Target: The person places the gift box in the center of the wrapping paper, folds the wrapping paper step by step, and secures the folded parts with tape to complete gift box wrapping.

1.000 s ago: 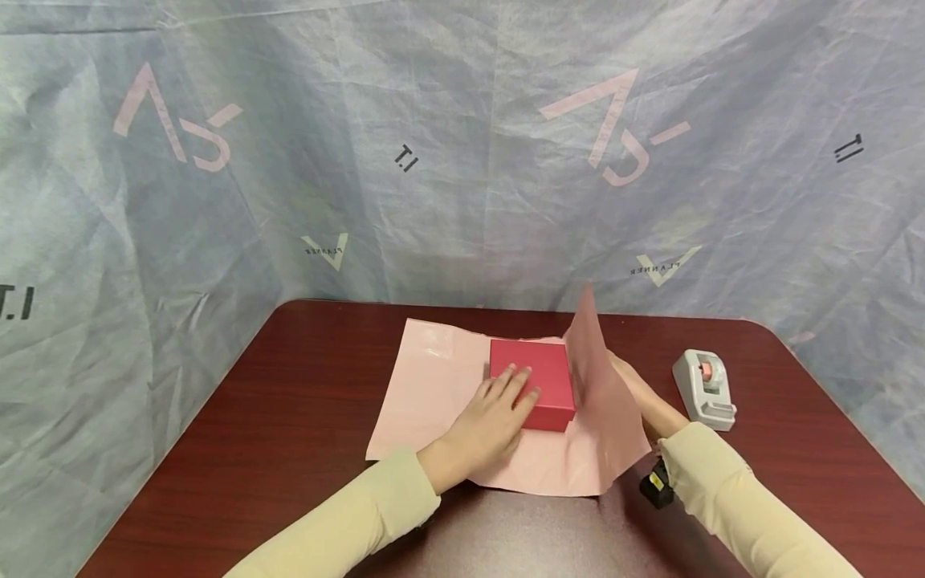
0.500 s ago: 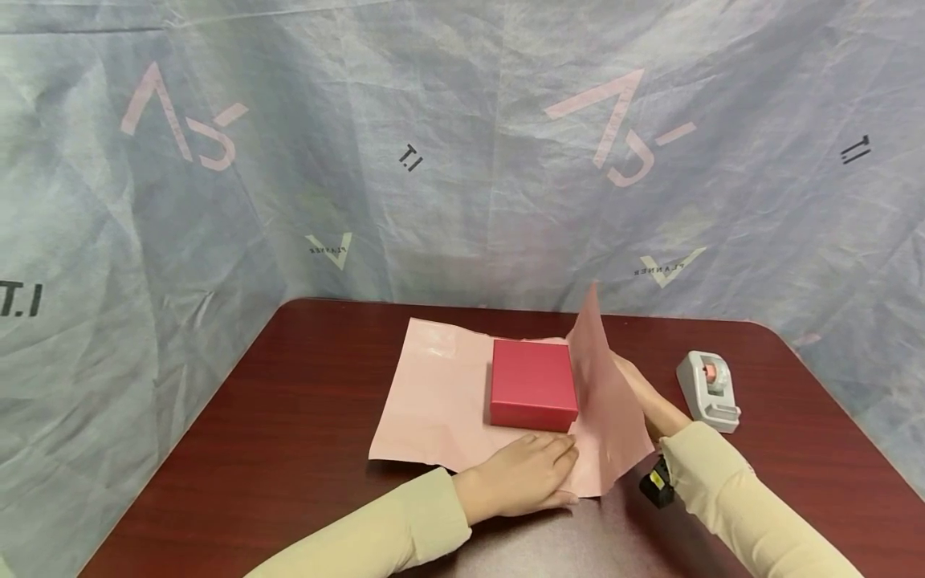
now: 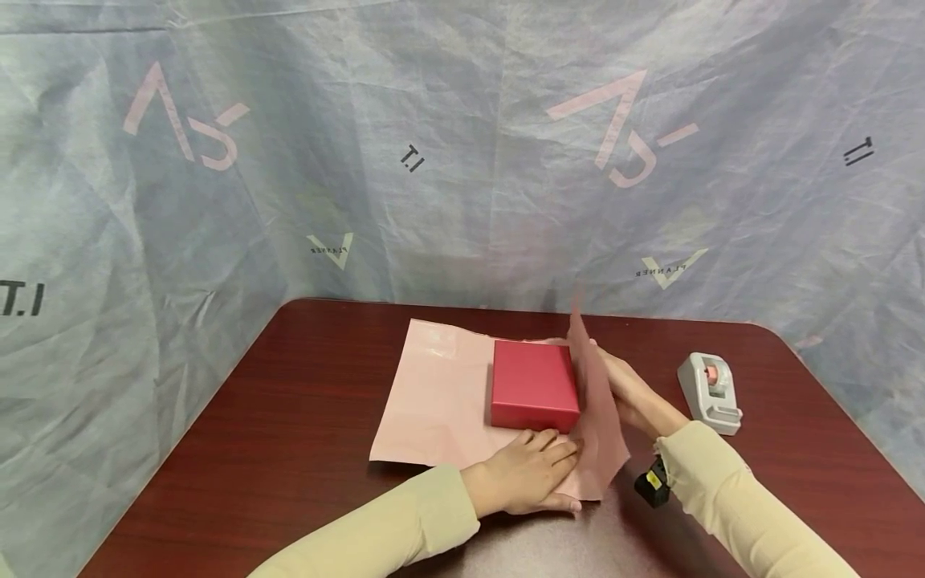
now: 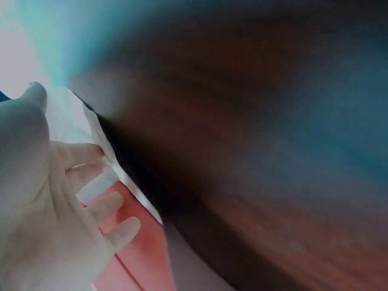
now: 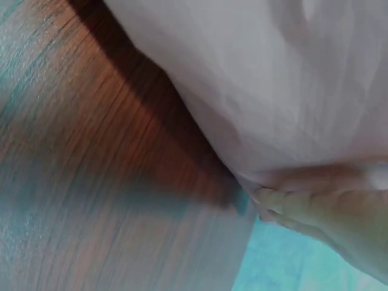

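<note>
A red lidded box sits on a sheet of pink wrapping paper. My left hand rests on the paper's near edge, just in front of the box, with its fingers extended. In the left wrist view those fingers spread beside the box. The paper's right side stands up as a flap along the box's right side. My right hand is behind this flap, its fingertips partly hidden. In the right wrist view, extended fingers lie against the outer face of the paper.
A white tape dispenser with a roll of tape stands to the right of my right hand. The dark red wooden table has rounded far corners. A grey-blue printed cloth hangs behind it.
My left hand has moved off the box top onto the paper in front of it. My right hand has pushed the raised flap leftward, closer to the box.
</note>
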Available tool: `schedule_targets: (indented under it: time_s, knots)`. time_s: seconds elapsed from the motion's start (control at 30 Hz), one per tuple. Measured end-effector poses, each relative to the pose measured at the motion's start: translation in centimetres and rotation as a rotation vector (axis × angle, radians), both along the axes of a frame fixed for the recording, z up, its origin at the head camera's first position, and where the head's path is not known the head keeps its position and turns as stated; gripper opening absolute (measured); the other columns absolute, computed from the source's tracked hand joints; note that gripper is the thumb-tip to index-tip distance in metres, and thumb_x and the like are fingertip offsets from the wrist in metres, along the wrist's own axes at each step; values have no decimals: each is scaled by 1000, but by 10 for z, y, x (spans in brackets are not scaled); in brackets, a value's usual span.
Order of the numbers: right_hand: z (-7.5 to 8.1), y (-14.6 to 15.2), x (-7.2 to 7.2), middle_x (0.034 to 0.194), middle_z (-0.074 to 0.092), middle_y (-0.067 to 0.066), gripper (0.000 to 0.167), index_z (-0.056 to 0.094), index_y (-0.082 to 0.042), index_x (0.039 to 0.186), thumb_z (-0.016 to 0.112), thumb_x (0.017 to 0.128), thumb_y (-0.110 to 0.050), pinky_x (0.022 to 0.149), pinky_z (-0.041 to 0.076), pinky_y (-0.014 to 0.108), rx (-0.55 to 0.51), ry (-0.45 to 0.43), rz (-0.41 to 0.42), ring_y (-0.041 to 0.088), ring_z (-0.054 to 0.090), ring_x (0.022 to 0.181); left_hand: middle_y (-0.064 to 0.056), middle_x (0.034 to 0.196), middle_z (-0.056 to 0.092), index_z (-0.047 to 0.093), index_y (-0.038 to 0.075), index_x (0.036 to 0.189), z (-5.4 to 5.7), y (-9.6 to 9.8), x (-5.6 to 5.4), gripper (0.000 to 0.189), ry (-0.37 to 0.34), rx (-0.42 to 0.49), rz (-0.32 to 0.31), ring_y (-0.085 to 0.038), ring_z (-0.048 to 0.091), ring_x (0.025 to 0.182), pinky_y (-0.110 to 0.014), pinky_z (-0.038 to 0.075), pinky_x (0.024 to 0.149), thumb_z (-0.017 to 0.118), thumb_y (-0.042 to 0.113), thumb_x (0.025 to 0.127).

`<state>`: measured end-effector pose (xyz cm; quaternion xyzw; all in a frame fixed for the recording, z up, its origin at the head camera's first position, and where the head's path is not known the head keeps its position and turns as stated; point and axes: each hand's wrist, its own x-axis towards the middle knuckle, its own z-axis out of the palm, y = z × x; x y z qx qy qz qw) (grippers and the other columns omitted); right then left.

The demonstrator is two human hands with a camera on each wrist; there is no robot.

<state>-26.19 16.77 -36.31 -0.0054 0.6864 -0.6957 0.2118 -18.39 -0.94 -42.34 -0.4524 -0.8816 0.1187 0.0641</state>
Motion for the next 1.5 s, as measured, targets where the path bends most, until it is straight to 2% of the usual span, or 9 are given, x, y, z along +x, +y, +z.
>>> schedule_targets:
  time_s: [0.07, 0.17, 0.37, 0.6, 0.77, 0.9, 1.03, 1.17, 1.5]
  knots:
    - [0, -4, -2, 142, 32, 14, 61, 22, -9, 144, 27, 97, -47, 106, 30, 38, 19, -14, 37, 24, 34, 130, 9, 145, 35, 40, 23, 138, 0, 0, 0, 66, -5, -4, -1, -14, 35, 128, -28, 35, 95, 25, 65, 89]
    - [0, -9, -4, 154, -5, 12, 63, -11, -8, 146, 17, 100, -40, 113, 8, 46, 27, -13, 95, 28, 0, 141, 9, 145, 34, 39, 26, 138, 0, 1, -1, 63, -19, -11, 1, -13, 34, 127, -28, 34, 97, 25, 65, 89]
    - [-1, -19, -2, 153, 5, 12, 57, 3, -10, 148, 18, 100, -37, 113, 8, 45, 100, 28, 76, 26, 6, 140, 13, 147, 29, 36, 33, 139, -1, 1, -2, 61, -53, -22, 20, -12, 32, 129, -29, 34, 96, 25, 66, 88]
    - [-4, -27, 1, 153, -13, 13, 62, -1, -6, 146, 24, 100, -38, 112, -2, 50, 433, 205, 113, 28, -14, 140, 18, 144, 34, 39, 35, 137, 5, -4, -6, 56, -93, -35, -25, -12, 34, 127, -29, 33, 96, 31, 63, 89]
    - [-11, -29, -1, 154, -6, 14, 60, 7, -7, 147, 26, 99, -39, 111, 4, 53, 576, 345, 83, 30, -6, 141, 17, 133, 47, 53, 33, 125, 13, -14, -10, 41, -24, 1, -97, -12, 42, 120, -28, 37, 92, 43, 53, 90]
    - [-16, -32, -4, 153, 1, 17, 59, 14, -6, 147, 28, 99, -39, 111, 9, 52, 624, 428, 48, 32, 1, 141, 12, 113, 61, 61, 29, 111, 26, -26, -12, 28, 34, 98, -87, -10, 52, 106, -26, 43, 86, 46, 43, 92]
    - [-18, -35, -5, 153, 7, 19, 57, 17, -4, 146, 28, 100, -36, 111, 11, 51, 629, 469, 32, 32, 5, 141, 10, 95, 67, 65, 22, 98, 42, -39, -16, 19, 80, 319, -12, -9, 57, 88, -24, 46, 77, 50, 29, 92]
    - [-18, -36, -5, 152, 10, 21, 57, 19, -2, 145, 29, 100, -35, 111, 12, 50, 627, 486, 8, 33, 8, 141, 9, 82, 64, 64, 18, 90, 52, -43, -26, 18, 64, 562, 135, -10, 56, 78, -25, 46, 71, 48, 26, 93]
    - [-20, -35, -7, 151, 12, 22, 58, 17, -1, 145, 35, 99, -30, 110, 16, 52, 665, 491, 10, 36, 12, 139, 4, 70, 60, 63, 15, 79, 60, -21, -56, 38, -359, 835, 470, -10, 56, 68, -25, 42, 61, 39, 40, 96]
